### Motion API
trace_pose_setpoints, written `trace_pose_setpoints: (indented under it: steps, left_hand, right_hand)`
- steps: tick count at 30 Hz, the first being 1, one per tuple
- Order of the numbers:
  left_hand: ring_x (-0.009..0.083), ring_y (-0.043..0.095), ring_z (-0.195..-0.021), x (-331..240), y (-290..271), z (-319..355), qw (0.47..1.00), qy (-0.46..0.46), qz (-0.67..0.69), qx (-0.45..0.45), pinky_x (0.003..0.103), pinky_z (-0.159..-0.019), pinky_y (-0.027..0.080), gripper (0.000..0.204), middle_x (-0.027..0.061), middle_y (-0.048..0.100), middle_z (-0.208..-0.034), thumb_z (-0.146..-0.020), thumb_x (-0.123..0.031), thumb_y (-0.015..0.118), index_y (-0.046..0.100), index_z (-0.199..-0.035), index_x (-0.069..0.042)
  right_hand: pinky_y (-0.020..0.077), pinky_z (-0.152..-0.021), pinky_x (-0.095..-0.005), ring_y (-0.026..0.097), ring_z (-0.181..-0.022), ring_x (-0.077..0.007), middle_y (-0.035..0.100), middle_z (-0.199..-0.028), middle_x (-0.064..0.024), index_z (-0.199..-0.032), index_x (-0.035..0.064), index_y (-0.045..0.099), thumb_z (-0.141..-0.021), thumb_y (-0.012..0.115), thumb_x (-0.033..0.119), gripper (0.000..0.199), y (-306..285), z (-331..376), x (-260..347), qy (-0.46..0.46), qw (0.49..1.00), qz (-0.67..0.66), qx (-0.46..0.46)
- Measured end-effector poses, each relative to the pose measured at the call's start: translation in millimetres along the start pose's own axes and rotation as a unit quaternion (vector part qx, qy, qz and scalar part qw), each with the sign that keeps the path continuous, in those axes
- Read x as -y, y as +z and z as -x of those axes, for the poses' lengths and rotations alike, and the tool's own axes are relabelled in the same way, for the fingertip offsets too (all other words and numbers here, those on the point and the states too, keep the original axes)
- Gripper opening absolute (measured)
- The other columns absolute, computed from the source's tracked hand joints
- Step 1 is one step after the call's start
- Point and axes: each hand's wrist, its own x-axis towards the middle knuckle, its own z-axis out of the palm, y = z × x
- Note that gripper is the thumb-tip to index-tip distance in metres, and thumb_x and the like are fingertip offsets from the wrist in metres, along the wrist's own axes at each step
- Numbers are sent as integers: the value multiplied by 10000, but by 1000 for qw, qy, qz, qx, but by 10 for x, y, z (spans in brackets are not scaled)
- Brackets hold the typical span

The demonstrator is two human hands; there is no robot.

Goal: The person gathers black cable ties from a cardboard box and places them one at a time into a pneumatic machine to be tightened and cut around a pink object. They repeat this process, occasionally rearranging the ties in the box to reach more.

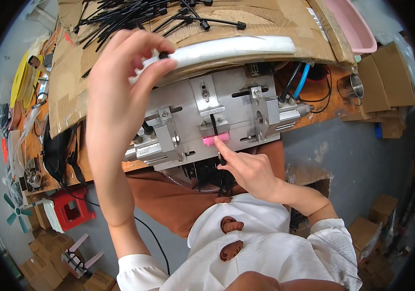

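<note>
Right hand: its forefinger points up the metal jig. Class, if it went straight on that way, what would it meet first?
The right hand already pinches a thin black strip. Straight on, it would probably meet the pink block on the metal jig first, though depth is unclear.

Fixture plate point(227, 104): brushed metal, matt grey, smooth. Clamp blocks point(161, 143): machined metal, slight sheen. Insert point(215, 139) at the plate's front edge: glossy pink plastic. Cable ties point(134, 12): black plastic, smooth. Sheet point(275, 24) beneath them: brown corrugated cardboard, matt, creased. Sleeve point(236, 48): white, slightly glossy film. Cup point(352, 86): polished metal.
</note>
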Motion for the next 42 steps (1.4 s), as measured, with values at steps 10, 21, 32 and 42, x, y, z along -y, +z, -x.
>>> trace_pose_setpoints:
  steps: [10,21,32,42]
  left_hand:
    - [251,543,-841,-460,522,1381,999,-27,-36,-25,326,-752,476,662,135,574,-1024,-686,123,673,494,-1316,29]
    - [232,492,-805,-535,1123,1559,987,-51,-120,92,310,-745,472,721,125,481,-979,-700,108,555,337,-1387,103]
    - [305,527,-921,-73,240,668,979,-56,-183,-65,403,-803,454,506,151,528,-966,-790,-31,657,528,-1278,-62]
    - [159,394,-690,682,-343,60,989,-95,-55,97,282,-639,377,272,40,416,-762,-909,-285,611,577,-1009,-34]
  right_hand:
    - [483,-620,-253,591,-700,-105,618,-768,-58,-1055,-3,610,-859,581,49,205,-1081,-1594,-398,-164,913,330,-173]
    - [432,-594,-250,482,-628,-129,489,-693,-44,-955,-21,632,-827,529,-2,166,-1496,-1221,-100,241,946,-148,-159]
    - [417,-452,-295,509,-541,-136,572,-713,-50,-1272,-52,519,-681,753,16,640,-224,20,-45,-92,993,18,-66]
    - [392,-451,-298,479,-500,-129,433,-583,-16,-1344,-9,469,-738,743,86,671,93,59,-124,-58,997,40,-15]
